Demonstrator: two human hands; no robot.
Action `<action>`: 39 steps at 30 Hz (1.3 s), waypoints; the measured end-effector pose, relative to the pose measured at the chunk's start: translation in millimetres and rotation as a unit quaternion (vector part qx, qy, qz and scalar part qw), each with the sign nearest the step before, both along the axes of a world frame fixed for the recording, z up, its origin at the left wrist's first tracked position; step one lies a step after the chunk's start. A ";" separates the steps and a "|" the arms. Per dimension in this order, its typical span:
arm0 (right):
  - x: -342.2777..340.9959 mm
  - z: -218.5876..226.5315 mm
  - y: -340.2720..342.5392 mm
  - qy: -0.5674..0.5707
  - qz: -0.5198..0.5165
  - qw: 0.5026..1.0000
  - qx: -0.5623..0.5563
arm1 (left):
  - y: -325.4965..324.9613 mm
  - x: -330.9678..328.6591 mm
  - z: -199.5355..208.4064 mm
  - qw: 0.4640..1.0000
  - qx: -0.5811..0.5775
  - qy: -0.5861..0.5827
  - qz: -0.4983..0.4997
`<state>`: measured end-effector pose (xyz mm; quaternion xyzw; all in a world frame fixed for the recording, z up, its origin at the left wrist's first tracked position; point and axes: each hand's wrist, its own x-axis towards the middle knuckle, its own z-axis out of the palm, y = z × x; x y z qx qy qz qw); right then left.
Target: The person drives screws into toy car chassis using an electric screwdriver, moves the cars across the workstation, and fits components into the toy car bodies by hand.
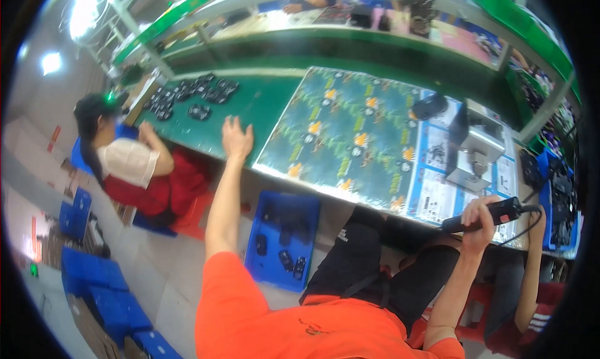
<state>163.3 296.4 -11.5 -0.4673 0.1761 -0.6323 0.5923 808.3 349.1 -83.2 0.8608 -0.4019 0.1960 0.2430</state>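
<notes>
My left hand (pixel 237 140) reaches out over the green tabletop (pixel 275 99), fingers apart and nothing in it. Beyond it lies one small black toy-car-like part (pixel 199 112), with a cluster of similar black parts (pixel 187 90) further back. At the right, near the table's front edge, my right hand (pixel 478 221) is wrapped round a black corded electric screwdriver (pixel 503 212). Its cord leaves the right end, and the other end points left.
A patterned sheet (pixel 344 134) covers the middle of the table. Right of it stand a metal fixture (pixel 478 152) and a black part (pixel 430 107). A blue bin (pixel 254 259) with several black parts sits below the table. Co-workers sit left (pixel 131 159) and right (pixel 531 284).
</notes>
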 end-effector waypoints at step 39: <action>23.7 5.4 -5.8 0.106 -0.250 0.962 -0.037 | 2.8 -1.4 1.9 1.000 0.009 0.012 0.001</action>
